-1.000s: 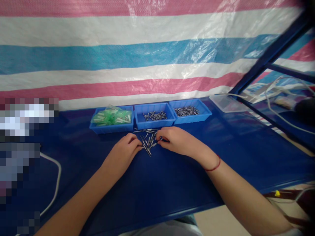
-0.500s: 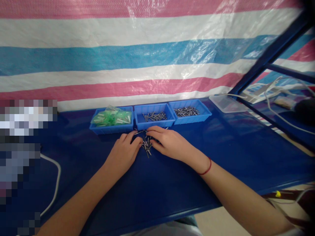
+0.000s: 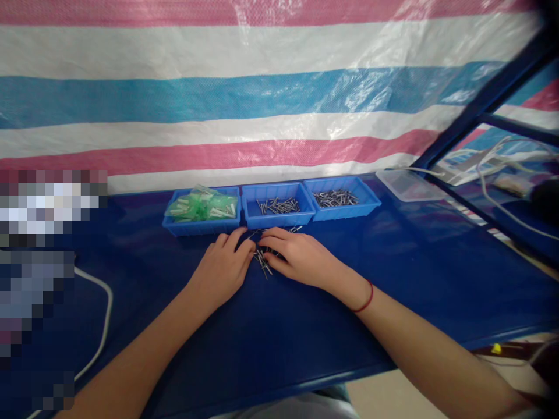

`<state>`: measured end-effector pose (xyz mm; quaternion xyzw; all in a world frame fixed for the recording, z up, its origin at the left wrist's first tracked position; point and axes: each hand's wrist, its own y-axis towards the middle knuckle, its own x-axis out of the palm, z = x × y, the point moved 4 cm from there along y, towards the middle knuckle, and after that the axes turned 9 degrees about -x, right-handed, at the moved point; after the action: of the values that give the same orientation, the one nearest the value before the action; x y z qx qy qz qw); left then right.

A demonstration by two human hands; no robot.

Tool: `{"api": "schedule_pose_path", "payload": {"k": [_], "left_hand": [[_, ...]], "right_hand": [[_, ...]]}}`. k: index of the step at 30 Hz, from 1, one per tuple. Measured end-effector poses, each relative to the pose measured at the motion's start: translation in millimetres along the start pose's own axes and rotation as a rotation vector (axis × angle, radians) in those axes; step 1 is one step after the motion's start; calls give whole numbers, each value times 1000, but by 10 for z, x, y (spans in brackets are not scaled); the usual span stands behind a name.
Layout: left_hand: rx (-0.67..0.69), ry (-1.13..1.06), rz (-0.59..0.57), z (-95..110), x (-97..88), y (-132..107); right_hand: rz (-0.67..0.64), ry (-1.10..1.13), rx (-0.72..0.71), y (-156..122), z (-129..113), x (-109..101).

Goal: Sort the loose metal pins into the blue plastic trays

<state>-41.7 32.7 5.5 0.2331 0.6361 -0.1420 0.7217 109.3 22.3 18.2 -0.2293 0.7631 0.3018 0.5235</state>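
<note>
A small heap of loose metal pins lies on the blue table, just in front of the middle tray. My left hand lies palm down on the heap's left side, fingers stretched toward the trays. My right hand covers the heap's right side with its fingers flat and pointing left; a red string circles its wrist. Both hands touch the pins and I see nothing gripped in either.
Three blue trays stand in a row at the back: the left tray holds green-bagged parts, the middle tray and right tray hold metal pins. A clear plastic lid lies to the right. A white cable curves at the left.
Both hands have closed in over the pin heap and slid toward the trays; the right hand has moved left and flattened, hiding more of the pins.
</note>
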Motion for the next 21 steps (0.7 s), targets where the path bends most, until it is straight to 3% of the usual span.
{"api": "schedule_pose_path", "payload": {"k": [13, 21], "left_hand": [[7, -17, 2, 6, -31, 14], [78, -145, -12, 41, -20, 33]], "right_hand": [[40, -8, 27, -7, 8, -29], [68, -71, 142, -53, 124, -155]]}}
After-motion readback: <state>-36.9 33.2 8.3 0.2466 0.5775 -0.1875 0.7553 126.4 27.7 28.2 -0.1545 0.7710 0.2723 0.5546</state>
